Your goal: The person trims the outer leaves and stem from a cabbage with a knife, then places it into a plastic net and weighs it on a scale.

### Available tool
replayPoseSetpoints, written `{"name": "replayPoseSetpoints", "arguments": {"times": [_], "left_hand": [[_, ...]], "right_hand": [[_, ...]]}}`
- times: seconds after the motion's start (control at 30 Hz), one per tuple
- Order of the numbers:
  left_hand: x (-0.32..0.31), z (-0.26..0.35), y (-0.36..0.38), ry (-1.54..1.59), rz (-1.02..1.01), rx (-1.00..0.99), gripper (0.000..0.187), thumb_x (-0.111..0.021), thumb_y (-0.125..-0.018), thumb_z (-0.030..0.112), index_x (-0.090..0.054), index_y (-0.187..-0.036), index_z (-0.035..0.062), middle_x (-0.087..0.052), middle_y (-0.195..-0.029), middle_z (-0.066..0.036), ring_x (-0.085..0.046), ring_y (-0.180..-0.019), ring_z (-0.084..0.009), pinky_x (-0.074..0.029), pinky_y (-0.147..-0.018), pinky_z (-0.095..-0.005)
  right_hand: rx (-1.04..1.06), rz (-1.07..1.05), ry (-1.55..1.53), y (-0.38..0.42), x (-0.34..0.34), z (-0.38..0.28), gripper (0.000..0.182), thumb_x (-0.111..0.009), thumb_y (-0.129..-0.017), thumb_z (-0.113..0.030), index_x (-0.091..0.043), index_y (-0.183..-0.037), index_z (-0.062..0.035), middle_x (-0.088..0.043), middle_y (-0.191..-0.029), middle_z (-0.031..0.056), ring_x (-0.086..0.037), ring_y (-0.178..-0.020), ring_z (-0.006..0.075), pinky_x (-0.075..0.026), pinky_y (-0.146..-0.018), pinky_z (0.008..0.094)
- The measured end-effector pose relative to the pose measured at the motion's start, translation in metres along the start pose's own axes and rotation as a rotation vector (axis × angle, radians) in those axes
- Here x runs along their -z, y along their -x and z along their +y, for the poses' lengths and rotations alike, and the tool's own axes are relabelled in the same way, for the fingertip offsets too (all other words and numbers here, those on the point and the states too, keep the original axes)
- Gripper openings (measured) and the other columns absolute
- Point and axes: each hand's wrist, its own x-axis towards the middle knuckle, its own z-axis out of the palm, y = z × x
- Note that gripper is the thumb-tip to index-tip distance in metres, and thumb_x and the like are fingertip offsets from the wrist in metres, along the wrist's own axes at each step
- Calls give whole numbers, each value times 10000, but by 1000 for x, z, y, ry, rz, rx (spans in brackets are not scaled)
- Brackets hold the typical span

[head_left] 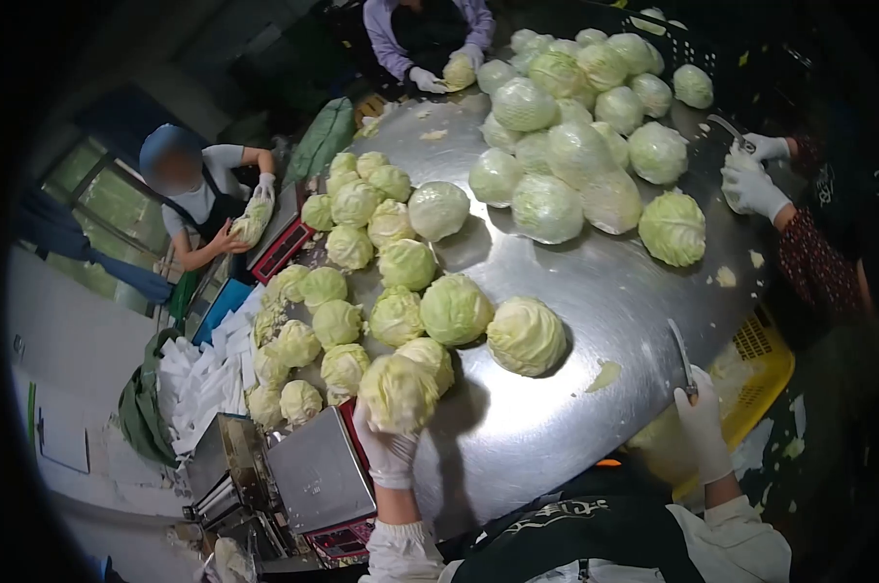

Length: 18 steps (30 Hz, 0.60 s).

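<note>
Gripping a cabbage [397,392] at the steel table's [595,291] near edge, left hand [386,449] clamps it from below; right hand [702,428] closes around a knife [682,357], blade pointing away, slightly left.

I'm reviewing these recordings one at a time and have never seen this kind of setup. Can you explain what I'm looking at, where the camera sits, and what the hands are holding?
There is no machine here. The single picture comes from a camera worn on a person's head, looking forward and down, with a wide rounded lens that bends the edges. The two white-gloved hands at the bottom are that person's own. The left hand grips a cabbage from below, at the near edge of a metal table. The right hand holds a knife with its blade pointing away over the table. Many more cabbages lie on the table in two heaps, one in the middle and one at the far side. A yellow crate sits by the right hand, and a weighing scale by the left. Three other people work around the table, each handling cabbage.
</note>
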Motion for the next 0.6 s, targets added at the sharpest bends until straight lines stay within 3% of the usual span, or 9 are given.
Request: {"name": "replayPoseSetpoints", "arguments": {"times": [0.03,0.1,0.23,0.27,0.33,0.37,0.43,0.53,0.6], "left_hand": [[0,16,-11,-167,41,-81,687,-626,-935,477,-443,-1497,127,-518,-1463,-140,-565,-1284,-344,-559,-937,-589],[6,35,-50,-515,449,-301,660,-669,-913,505,-487,-1435,145,-549,-1382,-114,-577,-1244,-317,-559,-904,-544],[83,73,-138,-504,385,-258,661,-698,-917,411,-419,-1469,179,-460,-1470,-102,-553,-1261,-319,-523,-926,-547],[61,68,-132,-506,373,-253,661,-698,-917,411,-419,-1469,179,-460,-1470,-102,-553,-1261,-319,-523,-926,-547],[-7,53,-106,-647,629,-416,826,-811,-867,324,-372,-1529,95,-510,-1413,-135,-553,-1262,-309,-495,-1012,-550],[0,43,-121,-930,535,-756,928,-848,-835,292,-321,-1571,89,-442,-1483,-147,-449,-1369,-318,-397,-1114,-537],[-33,4,-99,-1132,189,-768,999,-891,-775,274,-323,-1571,71,-372,-1538,-182,-368,-1428,-330,-376,-1139,-503],[-80,-50,-84,-1546,-411,-579,1122,-928,-660,461,-374,-1546,54,-375,-1513,-247,-376,-1407,-396,-342,-1164,-508],[-100,-87,-79,-1756,-560,-669,1159,-922,-630,537,-378,-1541,71,-400,-1466,-299,-406,-1372,-458,-358,-1153,-514]], "right_hand": [[2,-13,-19,-1,4,-6,450,-664,-858,-47,-599,-1290,61,-607,-1283,237,-593,-1221,359,-459,-1073,399],[24,0,-27,3,2,-15,464,-670,-853,-51,-589,-1290,84,-641,-1204,241,-638,-1121,369,-494,-1008,404],[-114,-59,-205,18,-18,-25,453,-695,-863,-73,-587,-1275,83,-690,-1063,212,-692,-996,318,-538,-909,372],[-119,-47,-205,20,-15,-34,453,-695,-863,-73,-587,-1275,83,-690,-1063,212,-692,-996,318,-538,-909,372],[-137,-109,-159,24,-7,-45,425,-705,-865,-74,-591,-1247,72,-683,-1043,219,-693,-974,298,-540,-879,369],[-148,-142,-130,25,-1,-54,403,-691,-865,-67,-571,-1228,60,-675,-1015,216,-689,-942,305,-538,-855,389],[-116,-130,-106,28,-2,-60,401,-680,-865,-58,-558,-1230,56,-666,-1005,218,-683,-929,318,-535,-850,397],[-64,-145,-87,28,-13,-66,393,-643,-869,-33,-527,-1234,52,-643,-1004,236,-664,-915,364,-525,-855,421],[-46,-193,-153,27,-19,-76,380,-634,-875,-31,-533,-1234,45,-634,-993,247,-656,-907,386,-523,-852,425]]}}
